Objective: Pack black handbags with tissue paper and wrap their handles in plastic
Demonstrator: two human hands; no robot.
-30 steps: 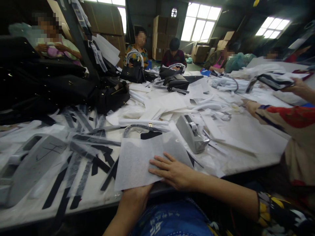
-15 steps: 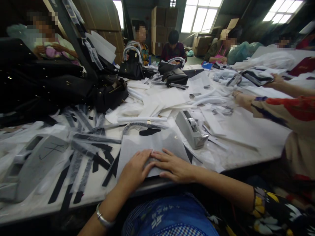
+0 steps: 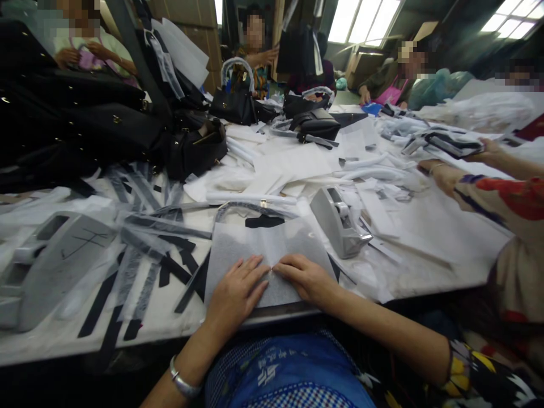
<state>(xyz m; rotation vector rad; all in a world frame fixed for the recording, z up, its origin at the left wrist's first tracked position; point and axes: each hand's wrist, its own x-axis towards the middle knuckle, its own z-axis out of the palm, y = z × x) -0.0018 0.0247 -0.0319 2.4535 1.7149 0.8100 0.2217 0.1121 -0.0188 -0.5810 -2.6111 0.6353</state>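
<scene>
A thin white sheet (image 3: pixel 266 241) lies over a black handbag (image 3: pixel 335 267), whose dark edges show at the sides. The bag's plastic-wrapped handle (image 3: pixel 229 208) arches beyond it, near a black piece (image 3: pixel 264 221). My left hand (image 3: pixel 236 289) rests on the sheet, fingers stretched out, their tips close to the middle. From the other side my right hand (image 3: pixel 309 281) bends its fingers together, tips down at the same spot; a small bright speck is there, too small to name. Just past my right hand stands a grey tape dispenser (image 3: pixel 335 224).
Another tape dispenser (image 3: pixel 59 266) stands at the left, beside black and plastic-wrapped strips (image 3: pixel 140 283). Black handbags (image 3: pixel 119 133) are piled at the far left. White sheets (image 3: pixel 293 164) cover the table's middle. A co-worker's arm (image 3: pixel 450 175) reaches in from the right; others sit opposite.
My right hand has gone from lying flat to curled, its fingertips drawn together at the sheet's middle. My left fingers have shifted slightly. Across the table, a person has raised a black bag.
</scene>
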